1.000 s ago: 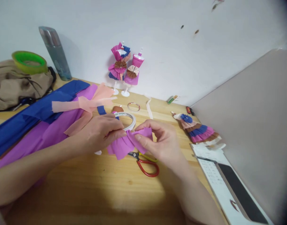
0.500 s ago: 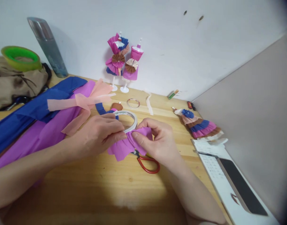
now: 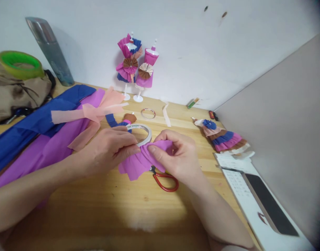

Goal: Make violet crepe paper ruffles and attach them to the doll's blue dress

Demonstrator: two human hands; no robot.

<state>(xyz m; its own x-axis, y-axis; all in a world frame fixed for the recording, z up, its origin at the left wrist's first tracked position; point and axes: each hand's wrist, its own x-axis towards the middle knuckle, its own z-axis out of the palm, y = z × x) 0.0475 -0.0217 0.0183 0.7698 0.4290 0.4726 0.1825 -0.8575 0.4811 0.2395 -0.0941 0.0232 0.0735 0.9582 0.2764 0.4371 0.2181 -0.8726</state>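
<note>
A gathered strip of purple crepe paper (image 3: 135,165) stretches between my two hands. My left hand (image 3: 110,146) is closed, its thumb and fingers pinching the strip's left end beside a white roll of tape (image 3: 148,136); whether the fingers also grip the roll is hard to see. Between thumb and bent fingers, my right hand (image 3: 177,153) pinches the strip's right part. Below the paper lies a pair of scissors with red handles (image 3: 168,188), its blades mostly hidden. Just behind the tape are a brown piece (image 3: 130,118) and a blue strip (image 3: 111,120).
Blue (image 3: 44,108), purple and peach crepe paper covers the table's left side. Two small dressed mannequins (image 3: 129,66) stand by the wall. A bottle (image 3: 52,52) and green tape roll (image 3: 21,66) are back left. At right lie a dressed doll form (image 3: 222,137) and a phone (image 3: 272,205) on white board.
My right hand has shifted slightly right, and a little more of the purple strip shows between my hands. Both hands keep their pinch. The whole view has moved slightly.
</note>
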